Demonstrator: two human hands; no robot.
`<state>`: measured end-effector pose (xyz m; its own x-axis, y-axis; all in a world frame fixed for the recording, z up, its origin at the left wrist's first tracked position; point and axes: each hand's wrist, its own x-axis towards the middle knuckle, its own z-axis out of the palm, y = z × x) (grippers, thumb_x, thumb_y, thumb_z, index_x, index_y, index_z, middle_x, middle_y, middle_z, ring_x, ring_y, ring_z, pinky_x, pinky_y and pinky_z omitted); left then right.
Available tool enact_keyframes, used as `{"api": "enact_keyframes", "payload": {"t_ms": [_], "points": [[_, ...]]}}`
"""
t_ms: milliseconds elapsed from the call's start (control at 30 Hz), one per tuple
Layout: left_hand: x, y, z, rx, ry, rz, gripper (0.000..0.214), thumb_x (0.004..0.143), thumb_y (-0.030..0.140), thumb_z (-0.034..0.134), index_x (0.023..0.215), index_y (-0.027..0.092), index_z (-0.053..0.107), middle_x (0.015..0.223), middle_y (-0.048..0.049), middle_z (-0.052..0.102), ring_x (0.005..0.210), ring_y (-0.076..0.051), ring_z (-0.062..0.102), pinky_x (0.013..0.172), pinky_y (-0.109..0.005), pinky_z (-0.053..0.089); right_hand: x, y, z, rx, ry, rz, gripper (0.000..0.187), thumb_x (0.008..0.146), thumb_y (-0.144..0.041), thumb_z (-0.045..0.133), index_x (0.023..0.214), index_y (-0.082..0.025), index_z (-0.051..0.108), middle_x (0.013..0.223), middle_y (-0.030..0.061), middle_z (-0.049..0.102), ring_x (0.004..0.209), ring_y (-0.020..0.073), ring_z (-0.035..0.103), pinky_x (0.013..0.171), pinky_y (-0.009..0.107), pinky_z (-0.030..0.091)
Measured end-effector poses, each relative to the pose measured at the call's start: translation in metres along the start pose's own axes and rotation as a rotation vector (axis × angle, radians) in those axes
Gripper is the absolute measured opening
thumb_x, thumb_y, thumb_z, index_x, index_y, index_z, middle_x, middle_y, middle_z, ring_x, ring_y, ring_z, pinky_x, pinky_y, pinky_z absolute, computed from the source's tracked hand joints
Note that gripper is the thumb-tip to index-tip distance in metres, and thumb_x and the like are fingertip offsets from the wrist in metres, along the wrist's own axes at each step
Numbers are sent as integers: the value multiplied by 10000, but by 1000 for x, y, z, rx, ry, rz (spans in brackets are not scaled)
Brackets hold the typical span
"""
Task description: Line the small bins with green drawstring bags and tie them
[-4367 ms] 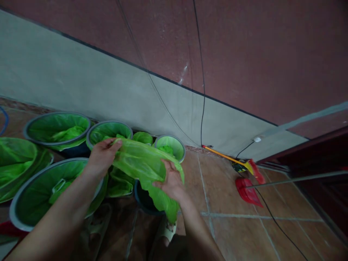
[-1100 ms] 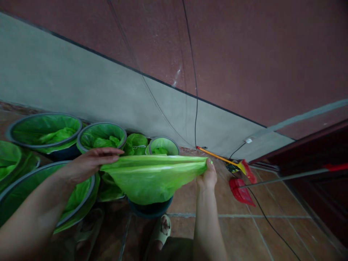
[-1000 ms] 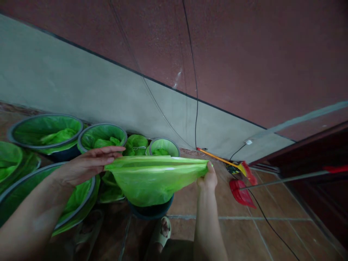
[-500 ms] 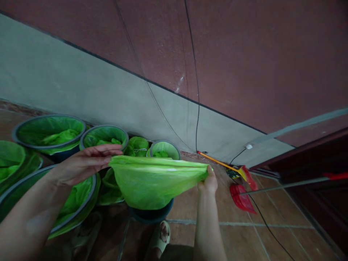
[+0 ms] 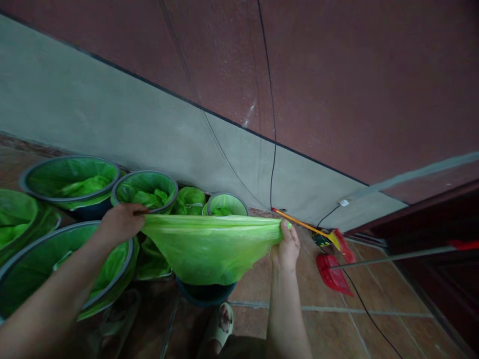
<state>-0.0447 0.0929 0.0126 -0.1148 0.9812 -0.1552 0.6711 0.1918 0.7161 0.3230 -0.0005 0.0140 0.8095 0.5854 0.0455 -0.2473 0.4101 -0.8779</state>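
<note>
Head view: left hand (image 5: 125,222) and right hand (image 5: 287,246) pinch opposite ends of a green bag (image 5: 217,252), stretched above a dark bin (image 5: 206,296), seemingly unlined; several bins (image 5: 89,211) alongside already have liners (image 5: 84,186).

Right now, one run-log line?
left hand: grips green bag end; right hand: grips opposite end; bag: stretched between, partly hiding dark bucket; red dustpan: on floor

Dim cool light, shadowed floor (image 5: 183,326), faint sheen on green bag (image 5: 211,252), stretched edges
</note>
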Motion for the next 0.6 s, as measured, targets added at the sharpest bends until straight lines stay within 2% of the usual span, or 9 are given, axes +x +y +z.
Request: {"api": "enact_keyframes", "payload": {"t_ms": [67,133,233,300,367,433,500,567,600], "points": [[-1,4,-7,-306,-86,-155,230,632,137,566,802,170,718,530,2,584,491,-149,500,472,-235,401,-2,-9,0,31,-17,54,264,616,-255,850,780,-166,664,701,-67,659,609,75,585,605,197,476],[-4,8,-15,-619,-143,-242,293,596,134,561,843,150,717,561,0,621,451,-110,449,433,-205,385,-3,-22,-1,52,-57,93,249,626,-247,847,775,-171,663,701,-64,664,616,84,602,611,205,491],[-9,14,-25,-946,-201,-163,361,545,135,578,877,143,721,818,-45,745,416,-49,358,401,-186,349,-2,-36,-7,95,-131,80,241,649,-295,840,788,-191,673,713,-66,671,647,97,625,653,228,517],[-10,16,-27,-892,-109,-101,311,555,148,564,822,161,722,838,-26,746,419,-48,353,405,-191,349,1,-33,-12,46,-163,62,256,648,-332,838,807,-195,692,731,-55,683,661,109,628,663,247,517],[-9,15,-25,-673,36,-103,227,577,149,541,722,173,714,630,13,661,428,-76,382,419,-200,357,4,-21,-17,-130,-134,58,279,602,-326,859,779,-168,712,718,-29,690,635,119,607,618,248,491],[-5,11,-20,-478,126,-113,207,613,157,539,706,186,721,486,37,541,429,-101,408,423,-211,359,6,-8,-17,-298,-78,38,285,556,-299,877,732,-137,723,689,-12,687,608,115,578,580,238,455],[0,8,-17,-499,166,-110,230,658,182,570,825,196,728,526,45,578,462,-109,478,462,-220,419,4,-3,-13,-298,-85,12,285,572,-313,869,748,-135,733,712,-7,692,633,115,582,600,236,455],[4,5,-17,-644,180,-122,263,731,251,579,969,221,685,642,41,663,541,-118,582,545,-239,504,-3,-7,-4,-198,-135,8,281,621,-346,844,793,-153,736,755,-11,698,670,113,598,633,237,469],[4,5,-17,-742,112,-148,266,773,304,566,1014,237,654,677,40,682,567,-121,614,576,-250,526,-8,-11,2,-159,-144,2,272,631,-351,838,791,-159,731,754,-16,693,668,108,598,634,232,469]]}}
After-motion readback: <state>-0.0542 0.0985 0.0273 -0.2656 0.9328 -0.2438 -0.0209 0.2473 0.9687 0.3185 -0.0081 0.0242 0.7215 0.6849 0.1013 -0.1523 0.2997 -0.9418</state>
